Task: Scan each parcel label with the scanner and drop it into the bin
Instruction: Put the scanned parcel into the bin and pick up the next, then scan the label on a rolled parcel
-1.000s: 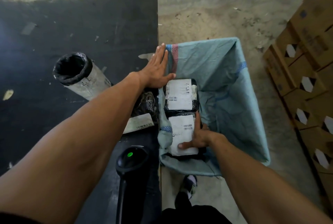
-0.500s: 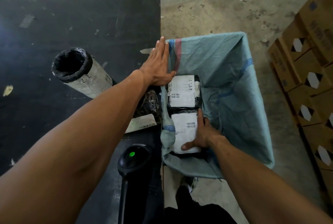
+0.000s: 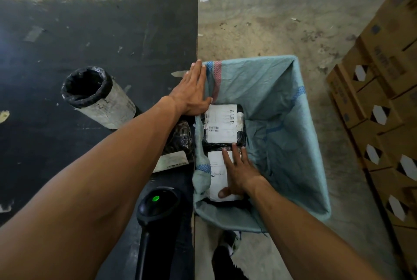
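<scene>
Parcels: two lie in the bin (image 3: pixel 282 121), the right hand (image 3: pixel 239 170) flat, fingers spread, on the near parcel (image 3: pixel 217 173), left hand (image 3: pixel 191 92) open at the bench (image 3: pixel 101 31) edge, where a black parcel (image 3: pixel 180 137) and tube (image 3: pixel 99 97) await the scanner (image 3: pixel 158 205).

I see a pale blue-green bin (image 3: pixel 282 121) with a red stripe and blue checked bands at its 11 o'clock corner. Parcels (image 3: pixel 222 125) are black with white labels. The black scanner (image 3: pixel 158 206) shows a green light.
</scene>
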Demonstrator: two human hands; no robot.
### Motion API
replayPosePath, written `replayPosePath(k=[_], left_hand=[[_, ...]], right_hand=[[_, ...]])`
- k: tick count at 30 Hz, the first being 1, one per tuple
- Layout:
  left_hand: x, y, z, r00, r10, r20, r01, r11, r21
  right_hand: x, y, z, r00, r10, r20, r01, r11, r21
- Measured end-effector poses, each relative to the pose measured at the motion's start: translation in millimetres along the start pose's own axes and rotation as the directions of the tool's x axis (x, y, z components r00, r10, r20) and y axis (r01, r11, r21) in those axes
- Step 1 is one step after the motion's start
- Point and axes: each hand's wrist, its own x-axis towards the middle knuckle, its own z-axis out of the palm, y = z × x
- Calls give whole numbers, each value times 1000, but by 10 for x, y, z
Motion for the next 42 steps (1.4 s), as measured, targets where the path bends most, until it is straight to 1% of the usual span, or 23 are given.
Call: replayPosePath(k=[5,8,10,12,15,17,23,26,28,30,32,35,37,39,41,42], left_hand=[[-4,9,-20,1000,3,3,-3,1000,4],[-44,38,-71,1000,-1,21,1,1000,6],[-71,56,-114,999,-2,51,2,1000,2],[-102,67,-180,995,-9,99,10,1000,-4],[-180,76,-318,986,-30,166,38,998,-45],[-271,78,-418,986,-38,165,54,994,-97],[-795,-28,-640,990,126,65,-111,974,-195],[-1140,-186,-663,970,243,13,-234,947,-220],[-1374,-308,-668,947,320,5,-314,930,-189],[-1594,-420,-680,932,362,12,-356,921,-159],[-1790,-496,-703,924,381,16,-373,912,-171],[-1981,-537,-687,899,431,79,-414,894,-171],[-2053,-535,-653,879,451,154,-440,892,-100],[-2100,-529,-614,876,428,222,-443,896,19],[-2131,-512,-585,888,390,242,-430,892,141],[-2144,-492,-568,897,376,230,-421,887,191]], right_hand=[[-48,-24,-119,1000,1,30,-1,1000,-20],[-144,-33,-321,1000,1,30,-3,998,59],[-278,-29,-472,1000,8,-11,-6,991,137],[-422,7,-587,996,20,-90,3,969,246],[-653,38,-688,976,70,-207,-2,950,312],[-828,-2,-727,955,105,-276,-1,936,353],[-1356,-548,-795,883,155,-444,48,910,412],[-1549,-883,-773,818,199,-539,75,893,443],[-1667,-1089,-730,787,220,-577,81,889,450],[-1786,-1307,-651,774,244,-585,99,865,491],[-1908,-1557,-571,771,287,-568,98,828,552],[-2016,-1903,-439,813,329,-480,30,800,599],[-2081,-2091,-353,838,337,-429,6,780,626],[-2124,-2213,-271,853,327,-407,3,776,630],[-2086,-2274,-175,856,339,-391,2,754,657],[-2053,-2296,-134,847,364,-388,9,720,693]])
